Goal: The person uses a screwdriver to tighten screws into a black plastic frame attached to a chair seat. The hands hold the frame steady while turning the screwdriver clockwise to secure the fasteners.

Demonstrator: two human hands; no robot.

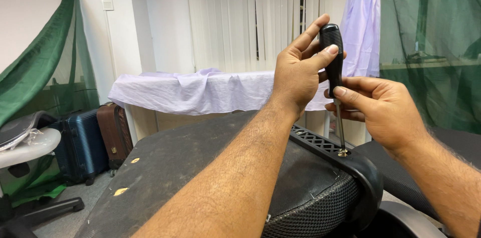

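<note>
Screwdriver (333, 68): held upright, tip set on a screw (343, 153) at the black chair frame (361, 168).
Left hand (298, 70): fingers curled around the handle top.
Right hand (378, 108): closed on the lower handle, apparently pinching.

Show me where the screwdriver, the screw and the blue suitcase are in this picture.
screwdriver (331, 38): head view, on the black handle between the fingers.
screw (343, 153): head view, on its head under the tip.
blue suitcase (80, 143): head view, on its ribbed front.
</note>
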